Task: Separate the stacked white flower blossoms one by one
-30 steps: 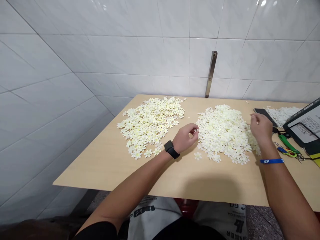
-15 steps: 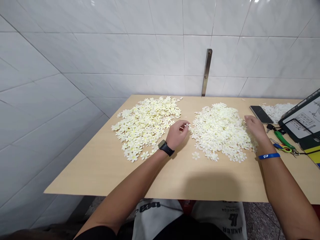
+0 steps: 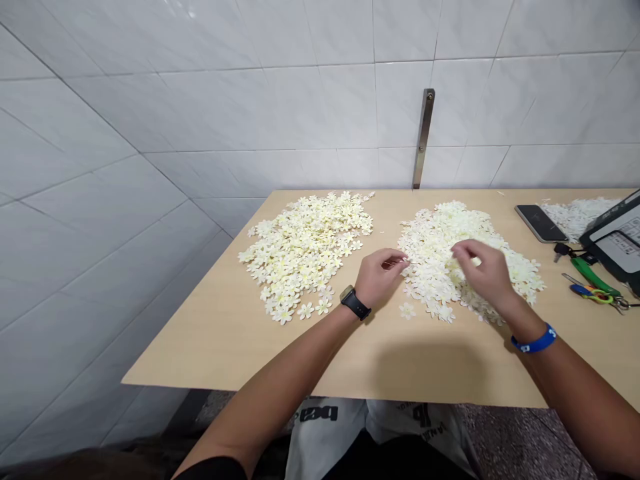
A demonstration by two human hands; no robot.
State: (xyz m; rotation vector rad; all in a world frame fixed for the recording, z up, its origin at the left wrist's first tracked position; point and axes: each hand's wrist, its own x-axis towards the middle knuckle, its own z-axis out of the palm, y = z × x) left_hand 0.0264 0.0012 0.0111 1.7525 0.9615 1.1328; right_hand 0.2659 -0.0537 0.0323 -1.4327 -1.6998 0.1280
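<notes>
My left hand (image 3: pixel 381 277), wearing a black watch, is closed in a pinch at the left edge of the right-hand flower pile (image 3: pixel 435 240). At its fingertips is a small white artificial flower (image 3: pixel 405 261), mostly hidden by the fingers and the pile behind. Above the middle of that same pile hovers my right hand (image 3: pixel 484 272), a blue band on its wrist. Its thumb and forefinger are pressed together; anything between them is too small to make out. A second pile of artificial flowers (image 3: pixel 305 250), with yellow centres, lies left of my left hand.
One loose flower (image 3: pixel 407 311) lies in front of the right pile. Farther right are a phone (image 3: pixel 541 223), white pieces (image 3: pixel 580 215), green-handled pliers (image 3: pixel 595 277), small scissors (image 3: pixel 595 293) and a dark box (image 3: pixel 620 233). A tiled wall (image 3: pixel 325 107) borders the wooden table (image 3: pixel 200 347).
My right hand has moved left from the right pile's far edge to over its middle, towards my left hand. The view has shifted slightly; my left hand keeps its pinch by the pile.
</notes>
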